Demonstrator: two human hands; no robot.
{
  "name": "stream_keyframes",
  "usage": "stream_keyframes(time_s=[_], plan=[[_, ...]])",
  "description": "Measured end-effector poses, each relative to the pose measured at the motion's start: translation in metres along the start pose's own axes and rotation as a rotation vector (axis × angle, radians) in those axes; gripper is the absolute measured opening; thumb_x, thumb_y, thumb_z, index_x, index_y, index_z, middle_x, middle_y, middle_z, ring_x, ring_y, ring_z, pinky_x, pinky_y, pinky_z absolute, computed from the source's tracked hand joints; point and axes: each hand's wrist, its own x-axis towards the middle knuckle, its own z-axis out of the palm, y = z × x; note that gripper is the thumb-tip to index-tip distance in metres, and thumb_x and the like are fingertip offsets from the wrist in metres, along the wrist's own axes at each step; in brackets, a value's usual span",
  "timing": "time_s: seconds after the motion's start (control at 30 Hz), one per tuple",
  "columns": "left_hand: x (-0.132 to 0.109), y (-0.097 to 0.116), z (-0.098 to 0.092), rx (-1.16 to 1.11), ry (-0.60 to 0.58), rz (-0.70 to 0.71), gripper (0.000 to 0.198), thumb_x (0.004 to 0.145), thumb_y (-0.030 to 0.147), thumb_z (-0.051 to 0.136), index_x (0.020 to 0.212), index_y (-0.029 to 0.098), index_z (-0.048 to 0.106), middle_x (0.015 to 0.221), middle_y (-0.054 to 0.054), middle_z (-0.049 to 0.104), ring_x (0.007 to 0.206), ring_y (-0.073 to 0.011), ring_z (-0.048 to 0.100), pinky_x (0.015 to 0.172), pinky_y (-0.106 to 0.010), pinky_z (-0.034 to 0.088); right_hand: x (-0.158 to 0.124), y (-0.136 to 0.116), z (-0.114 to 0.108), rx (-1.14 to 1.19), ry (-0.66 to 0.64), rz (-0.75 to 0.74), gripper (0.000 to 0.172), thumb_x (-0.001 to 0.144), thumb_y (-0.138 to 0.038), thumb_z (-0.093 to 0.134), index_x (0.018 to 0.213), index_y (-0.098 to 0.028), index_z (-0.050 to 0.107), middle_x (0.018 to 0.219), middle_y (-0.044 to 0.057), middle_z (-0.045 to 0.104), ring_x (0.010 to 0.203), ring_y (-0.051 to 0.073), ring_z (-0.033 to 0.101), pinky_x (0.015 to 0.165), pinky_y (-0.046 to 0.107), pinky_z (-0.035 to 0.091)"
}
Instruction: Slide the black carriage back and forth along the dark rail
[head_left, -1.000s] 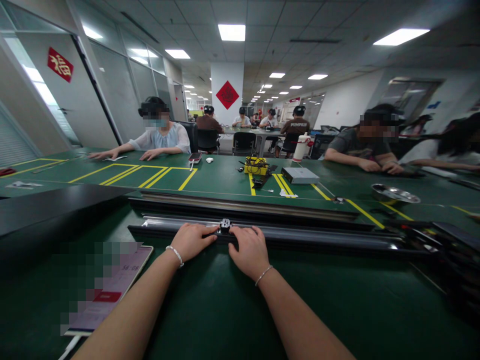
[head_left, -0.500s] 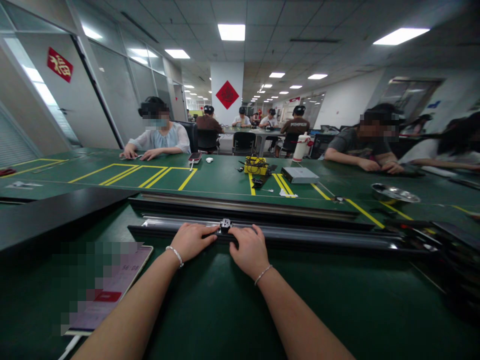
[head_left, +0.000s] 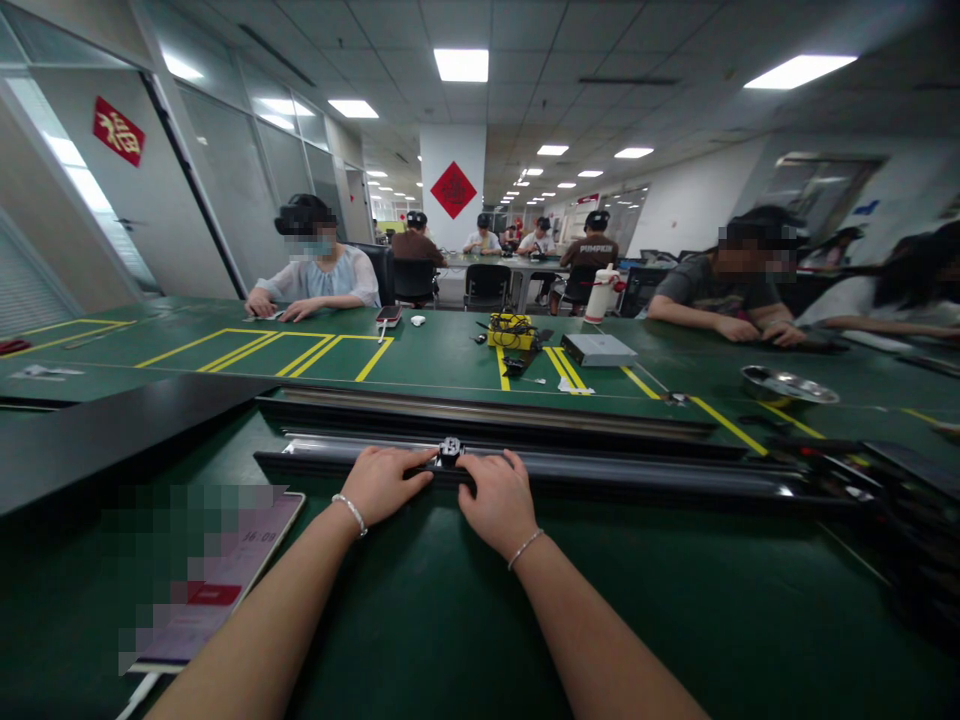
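A long dark metal rail [head_left: 637,478] lies across the green table [head_left: 450,610] in front of me. A small black fitting [head_left: 450,450] sits on the rail at its middle. My left hand [head_left: 384,482] rests on the rail just left of the fitting, fingers curled over the rail's edge. My right hand [head_left: 495,500] presses on the rail just right of the fitting, fingers bent over it. Both thumbs point toward the fitting. A second long rail [head_left: 487,410] lies parallel just behind.
A phone [head_left: 225,570] with a cable lies at my left forearm. A dark panel [head_left: 112,430] stretches at left. Farther back sit a yellow box [head_left: 510,332], a grey flat box [head_left: 600,350] and a metal dish [head_left: 787,385]. Several people work around the table.
My hands have stayed on the rail beside the fitting. The person at the far left has drawn an outstretched arm back in.
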Motion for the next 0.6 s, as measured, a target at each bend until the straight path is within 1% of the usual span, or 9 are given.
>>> stream_keyframes(time_s=[0.17, 0.27, 0.37, 0.6], plan=[[-0.0010, 0.0019, -0.0003, -0.018, 0.032, -0.028, 0.050, 0.079, 0.050, 0.040, 0.127, 0.035, 0.040, 0.103, 0.000, 0.066, 0.095, -0.0195, 0.059, 0.086, -0.035, 0.035, -0.0001, 0.0007, 0.0011, 0.009, 0.021, -0.007, 0.023, 0.075, -0.023, 0.048, 0.095, -0.028, 0.057, 0.090, -0.002, 0.065, 0.092, 0.016, 0.052, 0.098, 0.037, 0.015], [-0.0013, 0.0027, -0.0005, -0.033, 0.041, -0.052, 0.049, 0.078, 0.049, 0.043, 0.124, 0.033, 0.043, 0.100, 0.000, 0.067, 0.095, -0.0196, 0.059, 0.088, -0.036, 0.033, 0.0000, 0.0004, 0.0013, 0.008, 0.015, -0.005, 0.023, 0.075, -0.023, 0.048, 0.096, -0.028, 0.057, 0.091, -0.001, 0.065, 0.092, 0.016, 0.052, 0.098, 0.037, 0.015], [-0.0010, 0.0022, -0.0003, -0.032, 0.039, -0.030, 0.043, 0.078, 0.048, 0.042, 0.119, 0.035, 0.048, 0.099, 0.001, 0.067, 0.095, -0.0196, 0.058, 0.089, -0.037, 0.032, 0.0001, 0.0002, 0.0010, 0.012, 0.011, -0.004, 0.023, 0.076, -0.023, 0.047, 0.096, -0.028, 0.057, 0.091, -0.001, 0.065, 0.092, 0.016, 0.052, 0.097, 0.037, 0.016], [0.0001, 0.0011, -0.0001, -0.040, 0.007, -0.002, 0.041, 0.080, 0.050, 0.039, 0.118, 0.037, 0.050, 0.112, 0.003, 0.063, 0.100, -0.0197, 0.057, 0.089, -0.037, 0.032, -0.0001, 0.0006, 0.0005, 0.015, 0.022, -0.010, 0.021, 0.075, -0.023, 0.047, 0.094, -0.028, 0.056, 0.086, -0.002, 0.064, 0.090, 0.015, 0.052, 0.096, 0.035, 0.015]])
